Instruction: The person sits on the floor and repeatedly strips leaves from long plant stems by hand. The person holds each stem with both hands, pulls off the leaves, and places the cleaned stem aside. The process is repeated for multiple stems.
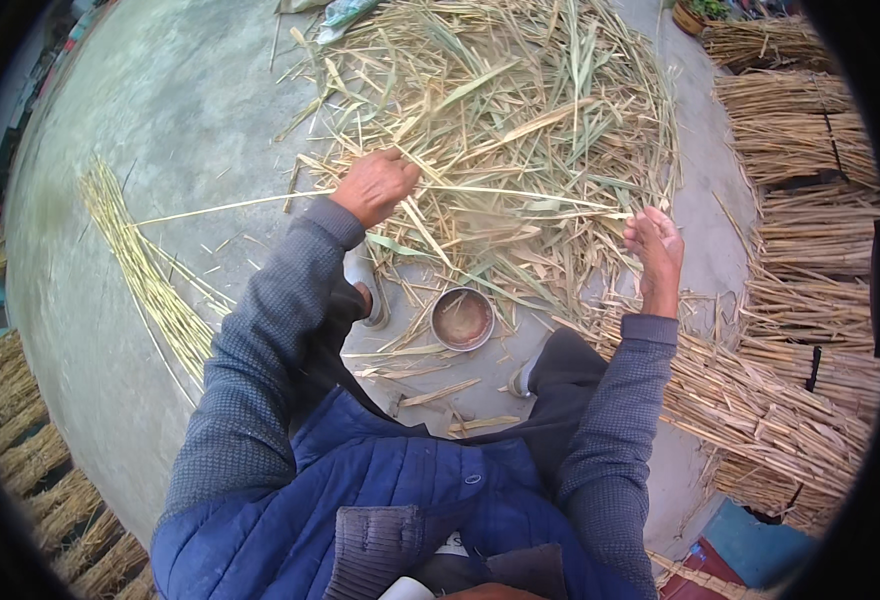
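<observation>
**Head view: a long reed stalk drawn between two hands**

Head view looked down on a seated person in a blue padded vest and grey sleeves. The left hand [375, 186] was clenched around a long pale stalk [230, 206]; one end ran out past its knuckles over the concrete floor [160, 110], the other passed from its fingers across toward the right hand [655, 245]. That hand was raised with its fingers curled at the stalk's far end — whether they pinched it or merely touched it could not be told.

Beyond both sets of fingertips lay a loose pile of dry leaves and husks [520, 110]. Below and between the hands, near the person's shoes, stood a small round metal bowl [462, 318]. Well off from the left fingers, a thin row of stripped stalks [150, 280] lay on the floor. Outside the right fingers, tied bundles of reeds [810, 290] were stacked side by side.
</observation>
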A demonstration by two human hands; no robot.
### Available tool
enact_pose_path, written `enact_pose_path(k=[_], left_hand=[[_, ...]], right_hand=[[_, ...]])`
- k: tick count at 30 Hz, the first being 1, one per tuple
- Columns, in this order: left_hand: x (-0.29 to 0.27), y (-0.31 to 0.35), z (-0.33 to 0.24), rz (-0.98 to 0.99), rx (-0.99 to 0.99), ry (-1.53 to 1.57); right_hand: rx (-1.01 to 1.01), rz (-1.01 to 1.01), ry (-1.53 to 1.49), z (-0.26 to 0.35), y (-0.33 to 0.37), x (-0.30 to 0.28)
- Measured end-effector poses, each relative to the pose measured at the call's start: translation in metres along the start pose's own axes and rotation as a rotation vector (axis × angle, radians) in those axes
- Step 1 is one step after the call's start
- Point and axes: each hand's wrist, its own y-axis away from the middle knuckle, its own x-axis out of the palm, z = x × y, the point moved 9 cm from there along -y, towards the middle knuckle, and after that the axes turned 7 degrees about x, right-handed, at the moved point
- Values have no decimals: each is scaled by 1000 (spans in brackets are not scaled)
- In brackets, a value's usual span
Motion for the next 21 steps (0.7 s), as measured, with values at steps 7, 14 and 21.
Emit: enact_pose_path(k=[7, 14, 21], left_hand=[[-50, 15, -44, -50, 59, -210], [-93, 94, -46, 13, 24, -334], [-89, 450, 100, 597, -741, -540]], right_hand=[[47, 102, -10, -7, 10, 10], [28, 270, 47, -17, 24, 30], [-20, 282, 219, -21, 35, 19]])
